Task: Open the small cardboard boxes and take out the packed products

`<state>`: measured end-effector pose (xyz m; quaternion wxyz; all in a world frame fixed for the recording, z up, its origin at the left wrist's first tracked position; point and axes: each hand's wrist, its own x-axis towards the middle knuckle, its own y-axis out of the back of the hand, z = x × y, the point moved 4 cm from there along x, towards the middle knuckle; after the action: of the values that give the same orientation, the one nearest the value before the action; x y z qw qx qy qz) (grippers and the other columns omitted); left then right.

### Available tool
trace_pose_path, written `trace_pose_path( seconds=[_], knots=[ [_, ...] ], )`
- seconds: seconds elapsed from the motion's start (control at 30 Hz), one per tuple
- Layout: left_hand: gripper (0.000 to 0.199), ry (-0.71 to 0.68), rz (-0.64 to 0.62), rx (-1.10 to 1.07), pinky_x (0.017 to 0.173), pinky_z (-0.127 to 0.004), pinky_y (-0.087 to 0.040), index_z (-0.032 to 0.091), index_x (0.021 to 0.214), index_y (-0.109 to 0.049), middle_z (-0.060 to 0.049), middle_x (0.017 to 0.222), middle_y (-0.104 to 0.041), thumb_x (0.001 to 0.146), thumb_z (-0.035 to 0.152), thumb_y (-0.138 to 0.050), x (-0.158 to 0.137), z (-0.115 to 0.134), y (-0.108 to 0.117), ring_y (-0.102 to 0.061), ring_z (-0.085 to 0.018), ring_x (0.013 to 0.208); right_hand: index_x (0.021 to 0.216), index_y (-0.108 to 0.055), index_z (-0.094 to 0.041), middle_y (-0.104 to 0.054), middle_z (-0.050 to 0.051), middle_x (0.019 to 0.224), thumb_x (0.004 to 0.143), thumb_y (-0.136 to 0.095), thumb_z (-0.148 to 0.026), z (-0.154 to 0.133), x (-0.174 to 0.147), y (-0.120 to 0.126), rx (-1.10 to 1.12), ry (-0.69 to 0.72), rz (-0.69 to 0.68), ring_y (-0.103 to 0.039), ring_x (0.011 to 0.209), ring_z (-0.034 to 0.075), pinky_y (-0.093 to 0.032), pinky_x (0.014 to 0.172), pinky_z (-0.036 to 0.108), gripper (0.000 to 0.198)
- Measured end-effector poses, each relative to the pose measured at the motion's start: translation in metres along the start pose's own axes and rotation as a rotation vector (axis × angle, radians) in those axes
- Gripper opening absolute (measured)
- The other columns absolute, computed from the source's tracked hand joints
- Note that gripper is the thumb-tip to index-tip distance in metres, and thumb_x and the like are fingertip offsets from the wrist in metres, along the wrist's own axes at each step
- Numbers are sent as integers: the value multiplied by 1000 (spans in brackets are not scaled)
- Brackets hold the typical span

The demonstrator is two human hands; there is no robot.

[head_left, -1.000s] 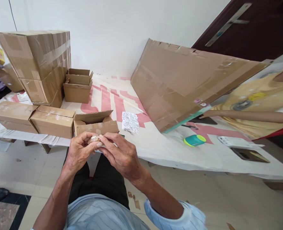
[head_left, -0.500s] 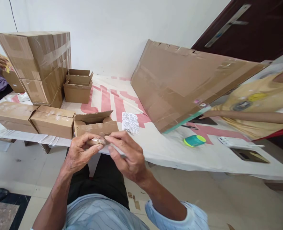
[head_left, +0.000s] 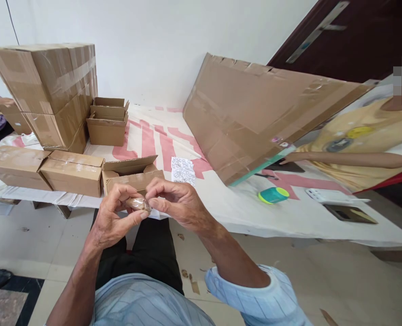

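Note:
My left hand [head_left: 114, 217] is closed around a small, shiny brown item in clear plastic [head_left: 138, 203], held between thumb and fingers above my lap. What exactly it is, I cannot make out. The fingers of my right hand [head_left: 173, 201] are pinched together at its right end and seem to touch the plastic. Just beyond both hands an open cardboard box [head_left: 133, 179] sits at the table's front edge, its back flap raised. The hands partly hide the box's front.
Two closed boxes [head_left: 70, 172] line the left edge, before a tall taped stack [head_left: 51, 90]. Open boxes [head_left: 107, 129], a patterned paper [head_left: 183, 171], a large cardboard sheet [head_left: 248, 113] and a teal-yellow object [head_left: 273, 195] occupy the table [head_left: 221, 203]. People sit at left and right.
My right hand's fingers have drawn together and closed in on the item's end. The brown item shows more of its shiny surface. The whole view has shifted slightly.

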<state>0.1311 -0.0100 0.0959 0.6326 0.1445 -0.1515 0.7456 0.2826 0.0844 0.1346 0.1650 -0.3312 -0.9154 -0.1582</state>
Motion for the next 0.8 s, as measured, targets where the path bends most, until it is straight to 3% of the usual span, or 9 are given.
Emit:
trace_pose_path(
  seconds=[0.17, 0.33, 0.8],
  knots=[
    [24, -99, 25, 68, 71, -23, -59, 20, 106, -67, -6, 96, -76, 92, 31, -84, 1, 5, -1, -71, -14, 79, 81, -71, -20, -67, 2, 82, 99, -73, -44, -7, 1, 0, -4, 39, 5, -61, 74, 15, -54, 68, 30, 31],
    [18, -189, 61, 131, 71, -22, -59, 20, 103, -73, -4, 93, -77, 92, 29, -84, 3, 13, 0, -73, -14, 79, 86, -70, -21, -67, 2, 85, 103, -69, -32, -13, -3, -1, -44, 124, 26, -63, 78, 15, -53, 72, 29, 20],
    [19, -166, 87, 197, 68, -22, -55, 22, 109, -77, -4, 92, -76, 93, 30, -82, -1, 8, 1, -68, -13, 75, 90, -68, -22, -70, 3, 88, 105, -66, -32, -24, -6, -1, -208, 261, 57, -67, 82, 17, -57, 76, 33, 18]
  ],
)
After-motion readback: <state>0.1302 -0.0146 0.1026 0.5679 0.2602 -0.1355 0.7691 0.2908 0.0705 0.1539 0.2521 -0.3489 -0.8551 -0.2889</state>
